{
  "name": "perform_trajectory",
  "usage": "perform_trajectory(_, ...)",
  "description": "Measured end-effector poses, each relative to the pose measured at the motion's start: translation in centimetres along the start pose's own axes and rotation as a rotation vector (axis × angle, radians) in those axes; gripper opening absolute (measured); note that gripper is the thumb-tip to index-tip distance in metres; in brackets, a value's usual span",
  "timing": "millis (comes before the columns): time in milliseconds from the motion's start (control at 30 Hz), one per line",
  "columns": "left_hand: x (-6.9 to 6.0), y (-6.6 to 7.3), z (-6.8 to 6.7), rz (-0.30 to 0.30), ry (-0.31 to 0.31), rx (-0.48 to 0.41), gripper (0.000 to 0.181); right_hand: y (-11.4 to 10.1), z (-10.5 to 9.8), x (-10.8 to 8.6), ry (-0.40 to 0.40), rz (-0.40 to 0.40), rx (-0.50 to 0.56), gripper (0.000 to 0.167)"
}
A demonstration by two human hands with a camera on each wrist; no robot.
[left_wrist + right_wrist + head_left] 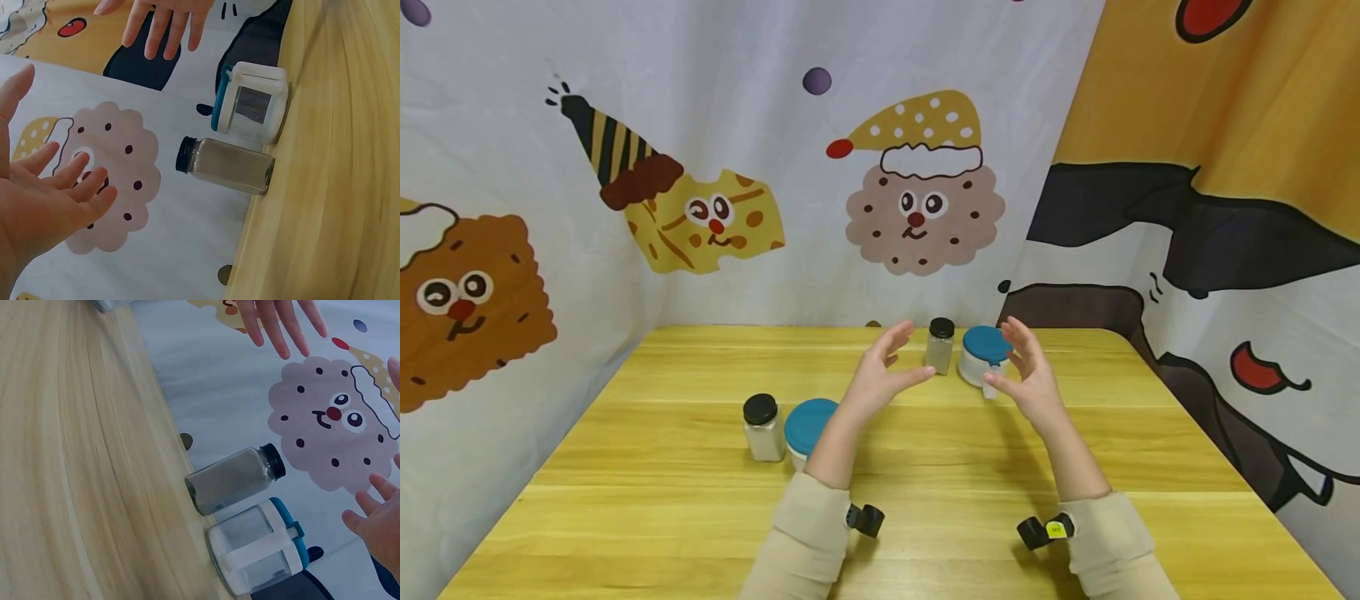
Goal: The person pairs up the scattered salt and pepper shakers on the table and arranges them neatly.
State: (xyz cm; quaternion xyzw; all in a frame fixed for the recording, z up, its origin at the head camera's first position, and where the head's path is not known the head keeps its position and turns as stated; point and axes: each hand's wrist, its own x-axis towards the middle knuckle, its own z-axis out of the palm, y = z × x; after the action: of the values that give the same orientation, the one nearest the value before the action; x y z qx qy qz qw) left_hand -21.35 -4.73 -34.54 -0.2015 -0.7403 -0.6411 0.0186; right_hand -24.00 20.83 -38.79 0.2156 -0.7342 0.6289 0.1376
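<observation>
My left hand is raised over the table with thumb and fingers spread apart, holding nothing. Opposite it, my right hand is held up the same way, also with nothing in it. Beyond the hands, at the back, stands a black-lidded clear jar with greyish contents or see-through walls. To its right is a clear canister with a blue lid, partly covered by the right fingers in the head view. Near the left forearm stand a second black-lidded jar, pale inside, and a second blue-lidded canister, partly hidden by that arm.
The wooden table reaches back to a patterned cloth printed with cartoon figures. More of this cloth hangs along the right side. Each wrist carries a small black camera, one on the left and one on the right.
</observation>
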Motion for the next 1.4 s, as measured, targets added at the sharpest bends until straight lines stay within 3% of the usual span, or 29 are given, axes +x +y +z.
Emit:
perform_trajectory(200, 1.2, -2.9, 0.5, -0.006, 0.030, 0.005, 0.077, 0.2, -0.1, 0.1, 0.029, 0.012, -0.012, 0.081)
perform_trajectory(533, 1.9, -3.9, 1.3, -0.007, 0.109, -0.009, 0.074, 0.9, -0.6, 0.1, 0.052, 0.062, -0.025, 0.082)
perform_trajectory(767, 0.7, -0.6, 1.4, -0.021, 0.092, -0.020, 0.070, -0.4, -0.3, 0.1, 0.059, 0.100, -0.023, 0.080)
perform_trajectory(1033, 1.0, -1.4, 1.7, -0.045, 0.113, -0.039, 0.068, 1.9, -0.8, 0.5, 0.083, 0.133, -0.027, 0.083)
perform_trajectory(1267, 3.3, -5.7, 3.0, -0.072, 0.136, -0.098, 0.071, 3.1, -1.1, 0.5, 0.103, 0.128, -0.048, 0.083)
perform_trajectory(1400, 3.6, -6.6, 3.4, -0.089, 0.163, -0.089, 0.071, 3.4, -1.4, 0.4, 0.100, 0.138, -0.066, 0.085)
